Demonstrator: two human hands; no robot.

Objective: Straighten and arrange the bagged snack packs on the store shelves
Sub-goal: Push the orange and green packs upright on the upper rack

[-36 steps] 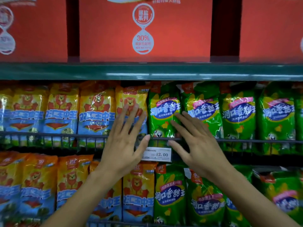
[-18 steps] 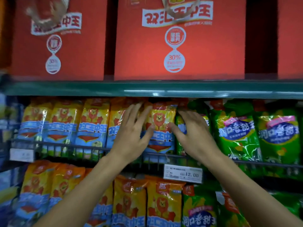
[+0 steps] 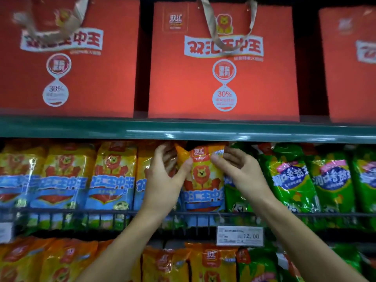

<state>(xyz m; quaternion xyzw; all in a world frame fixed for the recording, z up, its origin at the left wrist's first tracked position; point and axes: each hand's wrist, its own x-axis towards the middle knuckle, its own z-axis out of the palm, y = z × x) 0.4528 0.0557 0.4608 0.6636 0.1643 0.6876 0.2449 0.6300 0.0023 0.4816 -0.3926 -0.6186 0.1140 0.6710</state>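
Both hands pinch the top of one yellow snack pack (image 3: pixel 203 180) — the left hand (image 3: pixel 164 180) with thumb on its front and fingers behind its upper left corner, the right hand (image 3: pixel 240 169) at its upper right corner. That pack stands upright behind the wire rail (image 3: pixel 81 213), between the yellow packs (image 3: pixel 109 176) on its left and the green packs (image 3: pixel 293 180) on its right — under the green shelf edge (image 3: pixel 183 130) bearing red gift bags (image 3: pixel 223 78). A price tag (image 3: pixel 240 236) hangs below.

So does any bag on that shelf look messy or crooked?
Yes. The yellow lion pack held by the left hand and right hand has a crumpled, bent top edge and stands beside the green packs. The other yellow packs stand straighter.
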